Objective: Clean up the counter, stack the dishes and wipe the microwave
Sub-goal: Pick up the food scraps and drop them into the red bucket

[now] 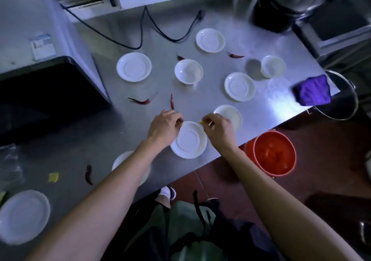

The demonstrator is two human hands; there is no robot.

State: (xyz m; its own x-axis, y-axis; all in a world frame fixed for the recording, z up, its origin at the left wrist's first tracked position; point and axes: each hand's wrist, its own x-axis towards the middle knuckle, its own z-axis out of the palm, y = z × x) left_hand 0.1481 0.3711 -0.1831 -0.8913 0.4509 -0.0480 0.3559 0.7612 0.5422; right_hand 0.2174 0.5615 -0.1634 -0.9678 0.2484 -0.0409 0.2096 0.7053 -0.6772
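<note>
So both hands are working over the saucer (189,140) nearest the counter's front edge: the left hand (164,127) has its fingers curled in at the saucer's 10 o'clock rim and seems to pinch a tiny yellowish bit, though it's too small to be sure, and the right hand (217,129) is at the 1 o'clock rim pinching a small yellow scrap (201,122) between thumb and fingertips. My read is this is the picking-up-debris part of the cleanup, well before any stacking. If I were doing it I'd grab the crumbs first and drop them straight in the orange bucket (274,153) on the floor at about 4 o'clock from the saucer, and keep the saucer flat so nothing slides off onto the steel counter (261,108). Then sweep up the dried red chilies; one chili (172,101) lies just beyond the left hand at 12 o'clock, others are scattered further out. As for containers: the saucers all look empty and clean, the white bowl (188,71) at 12 o'clock in the middle of the counter looks empty, same with the small cup (273,66) at 2 o'clock. The bucket has something reddish in it, can't tell what. The purple cloth (312,90) sits at the counter's right edge, at 2 o'clock, and the microwave (40,45) is off at 10 o'clock, not yet wiped I'd guess.
</note>
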